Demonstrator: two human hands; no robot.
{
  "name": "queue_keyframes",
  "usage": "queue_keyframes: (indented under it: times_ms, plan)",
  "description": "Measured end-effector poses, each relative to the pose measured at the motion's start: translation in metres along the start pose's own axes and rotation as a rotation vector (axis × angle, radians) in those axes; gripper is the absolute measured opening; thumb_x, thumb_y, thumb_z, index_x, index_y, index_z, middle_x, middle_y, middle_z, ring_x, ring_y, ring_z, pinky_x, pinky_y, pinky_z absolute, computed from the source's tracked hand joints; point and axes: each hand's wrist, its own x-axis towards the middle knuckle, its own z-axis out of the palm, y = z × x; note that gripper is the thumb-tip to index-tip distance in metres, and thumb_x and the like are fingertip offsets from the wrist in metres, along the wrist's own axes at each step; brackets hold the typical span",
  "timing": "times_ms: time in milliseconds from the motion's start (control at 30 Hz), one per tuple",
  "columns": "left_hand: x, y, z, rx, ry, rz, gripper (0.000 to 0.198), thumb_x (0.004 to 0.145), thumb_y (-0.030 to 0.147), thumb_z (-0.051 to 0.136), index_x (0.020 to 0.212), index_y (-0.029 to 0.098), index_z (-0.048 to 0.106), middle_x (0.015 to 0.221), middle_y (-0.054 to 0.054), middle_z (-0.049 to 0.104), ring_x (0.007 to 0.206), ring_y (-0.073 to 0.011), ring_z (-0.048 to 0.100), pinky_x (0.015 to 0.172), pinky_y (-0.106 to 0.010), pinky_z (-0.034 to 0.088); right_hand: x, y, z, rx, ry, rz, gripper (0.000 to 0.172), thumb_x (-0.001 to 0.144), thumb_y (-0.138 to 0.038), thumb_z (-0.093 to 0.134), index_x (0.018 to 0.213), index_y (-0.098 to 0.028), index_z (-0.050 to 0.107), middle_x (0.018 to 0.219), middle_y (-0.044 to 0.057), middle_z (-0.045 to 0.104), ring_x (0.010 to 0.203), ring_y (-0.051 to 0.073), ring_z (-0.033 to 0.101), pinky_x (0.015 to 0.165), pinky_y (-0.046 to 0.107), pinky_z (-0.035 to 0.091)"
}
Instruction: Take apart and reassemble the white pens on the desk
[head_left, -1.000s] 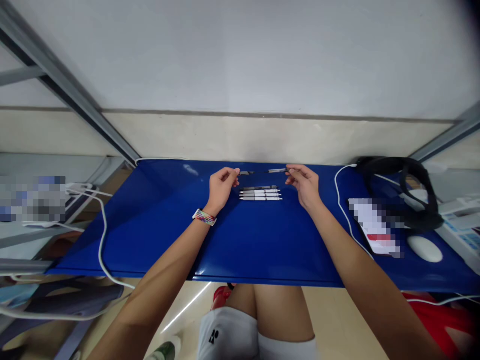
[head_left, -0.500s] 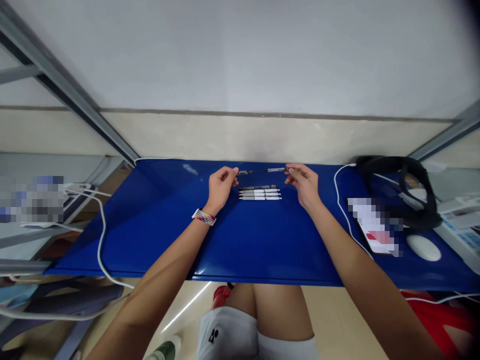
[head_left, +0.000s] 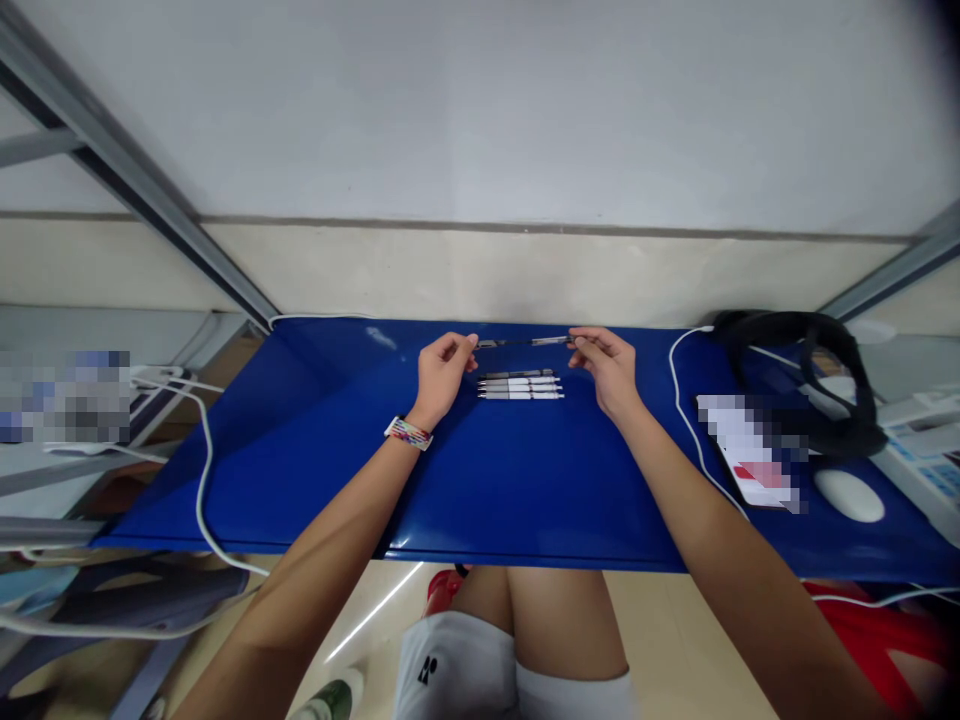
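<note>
Both my hands hold a thin dark pen (head_left: 523,342) level above the blue table top (head_left: 480,480). My left hand (head_left: 441,375) pinches the pen's left end, and my right hand (head_left: 609,370) pinches its right end. Just below the held pen, three pens (head_left: 520,385) lie side by side on the table between my hands; the far one is dark and the two nearer ones are white.
A white cable (head_left: 201,470) runs over the table's left edge. At the right lie a white cable (head_left: 686,420), a black headset (head_left: 810,375), a blurred card (head_left: 754,450) and a white mouse (head_left: 849,495). My knees show below the front edge.
The two pen pieces held slightly apart a second ago have come together into one straight pen between my hands. The hands have barely shifted.
</note>
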Motion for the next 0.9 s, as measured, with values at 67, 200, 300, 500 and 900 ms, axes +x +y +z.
queue_keyframes:
  times_ms: [67,200,300,500,900]
  plan:
    - [0.000,0.000,0.000,0.000,-0.002,-0.002,0.048,0.095,0.059,0.079,0.070,0.021,0.065,0.063,-0.001,0.066,0.059,-0.0133,0.063,0.062,-0.027,0.054,0.000,0.000,0.000,0.001,0.001,0.001,0.026,0.084,-0.043,0.087,0.102,-0.026,0.085,0.086,0.003,0.078,0.064,0.016,0.067,0.064,0.034,0.058]
    - [-0.001,-0.001,0.000,0.012,-0.035,0.004,0.047,0.096,0.059,0.078,0.070,0.021,0.067,0.063,-0.001,0.066,0.060,-0.0140,0.063,0.063,-0.027,0.053,-0.003,-0.003,0.003,0.029,-0.020,0.017,0.023,0.082,-0.040,0.088,0.101,-0.026,0.086,0.086,0.003,0.080,0.063,0.016,0.067,0.064,0.034,0.058]
    - [-0.004,-0.001,0.000,0.058,-0.119,-0.004,0.046,0.098,0.061,0.076,0.075,0.021,0.072,0.064,-0.001,0.067,0.060,-0.0145,0.063,0.062,-0.027,0.051,-0.007,-0.006,0.007,0.024,-0.125,0.020,0.024,0.082,-0.041,0.090,0.100,-0.026,0.088,0.085,0.003,0.081,0.067,0.018,0.070,0.069,0.037,0.061]
    - [-0.007,0.000,-0.001,0.189,-0.181,0.053,0.067,0.107,0.068,0.060,0.057,0.022,0.059,0.054,-0.001,0.059,0.053,-0.0145,0.052,0.058,-0.030,0.041,-0.012,-0.008,0.012,-0.018,-0.218,-0.023,0.024,0.084,-0.045,0.092,0.101,-0.028,0.089,0.086,0.004,0.083,0.072,0.021,0.075,0.080,0.043,0.065]
    - [-0.012,0.002,0.002,0.338,-0.110,0.252,0.049,0.107,0.054,0.069,0.070,0.021,0.066,0.064,0.000,0.067,0.060,-0.0148,0.059,0.065,-0.031,0.045,-0.010,-0.005,0.012,0.017,-0.164,0.020,0.028,0.081,-0.046,0.094,0.099,-0.026,0.089,0.084,0.003,0.082,0.068,0.018,0.072,0.073,0.036,0.064]
